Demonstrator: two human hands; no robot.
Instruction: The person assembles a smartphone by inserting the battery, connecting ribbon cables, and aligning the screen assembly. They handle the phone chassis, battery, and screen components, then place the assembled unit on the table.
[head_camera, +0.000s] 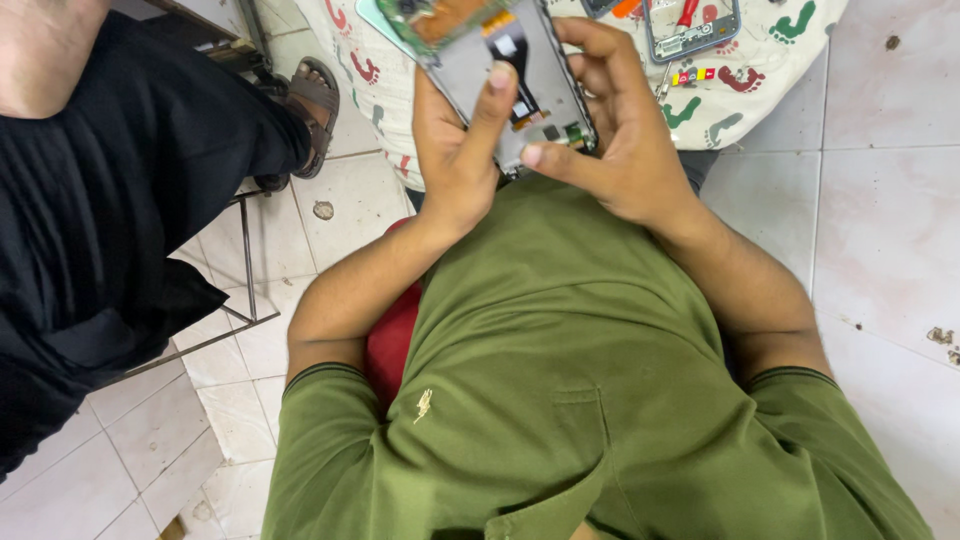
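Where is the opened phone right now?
In the head view, the opened phone sits top centre, held between the left hand and right hand, just above the green shirt and over the footprint-patterned cloth.

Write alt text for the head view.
Two bare hands, left hand and right hand, hold an opened phone with its insides showing, above a green shirt. Behind it lies a cloth printed with footprints; another person in black trousers sits on the left.
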